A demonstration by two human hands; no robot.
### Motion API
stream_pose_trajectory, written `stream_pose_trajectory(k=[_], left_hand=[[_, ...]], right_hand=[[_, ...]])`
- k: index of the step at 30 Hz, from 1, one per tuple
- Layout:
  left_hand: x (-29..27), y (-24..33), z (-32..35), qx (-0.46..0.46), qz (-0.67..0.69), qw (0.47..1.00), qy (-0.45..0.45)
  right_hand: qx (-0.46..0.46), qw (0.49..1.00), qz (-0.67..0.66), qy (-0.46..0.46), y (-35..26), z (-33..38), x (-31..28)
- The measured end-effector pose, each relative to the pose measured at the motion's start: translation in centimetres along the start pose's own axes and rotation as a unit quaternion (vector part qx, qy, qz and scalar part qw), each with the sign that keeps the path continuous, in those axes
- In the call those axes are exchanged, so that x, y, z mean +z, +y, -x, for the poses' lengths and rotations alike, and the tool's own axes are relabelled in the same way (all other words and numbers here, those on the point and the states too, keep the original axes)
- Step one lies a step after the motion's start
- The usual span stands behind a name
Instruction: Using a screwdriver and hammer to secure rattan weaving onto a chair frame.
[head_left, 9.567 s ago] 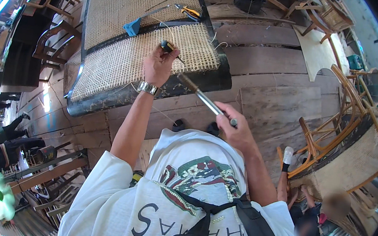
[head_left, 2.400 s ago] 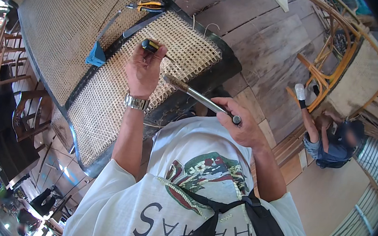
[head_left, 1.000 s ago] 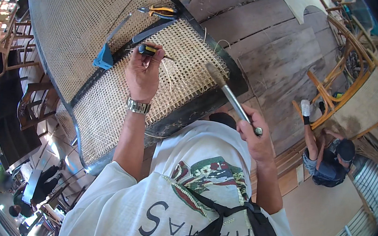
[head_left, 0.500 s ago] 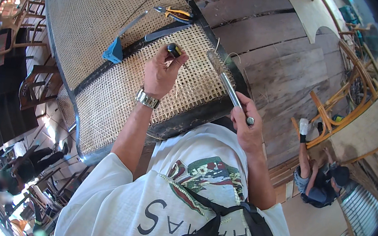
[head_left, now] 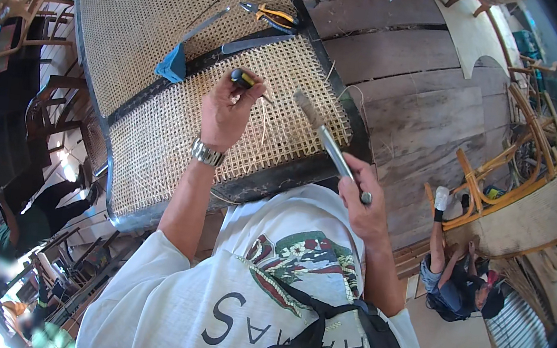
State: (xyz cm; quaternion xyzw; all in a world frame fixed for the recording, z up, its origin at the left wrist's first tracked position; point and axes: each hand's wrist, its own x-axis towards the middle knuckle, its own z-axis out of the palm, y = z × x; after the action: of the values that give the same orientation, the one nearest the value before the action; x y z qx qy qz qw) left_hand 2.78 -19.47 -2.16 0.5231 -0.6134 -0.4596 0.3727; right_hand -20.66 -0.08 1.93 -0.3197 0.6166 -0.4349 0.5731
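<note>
Under both grips: cane-webbing panel [head_left: 178, 141] in dark frame. Right hand [head_left: 367, 202] fisted on hammer [head_left: 327, 142], head raised just right of tool. Left hand [head_left: 225, 113] closed around black-handled tool [head_left: 243, 79], tip on weave. Step, judged: tapping cane down. Next strike needs square aim on handle.

Right hand [head_left: 363, 209] has swung the hammer [head_left: 329, 145] up: head off the cane panel [head_left: 228, 133], now raised at frame centre, shaft tilted. Left hand [head_left: 227, 108] shifted slightly up-left on the weave, black-handled tool [head_left: 243, 79] upright. Seated person [head_left: 457, 279] slid to lower right.
</note>
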Motion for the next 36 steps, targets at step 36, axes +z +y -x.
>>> stream_pose_trajectory(k=[36], left_hand=[[2.4,-1.1,-4.0,0.031,0.003,0.999,-0.012]], right_hand=[[0.005,0.997,-0.072,0.016,-0.1,-4.3,-0.6]])
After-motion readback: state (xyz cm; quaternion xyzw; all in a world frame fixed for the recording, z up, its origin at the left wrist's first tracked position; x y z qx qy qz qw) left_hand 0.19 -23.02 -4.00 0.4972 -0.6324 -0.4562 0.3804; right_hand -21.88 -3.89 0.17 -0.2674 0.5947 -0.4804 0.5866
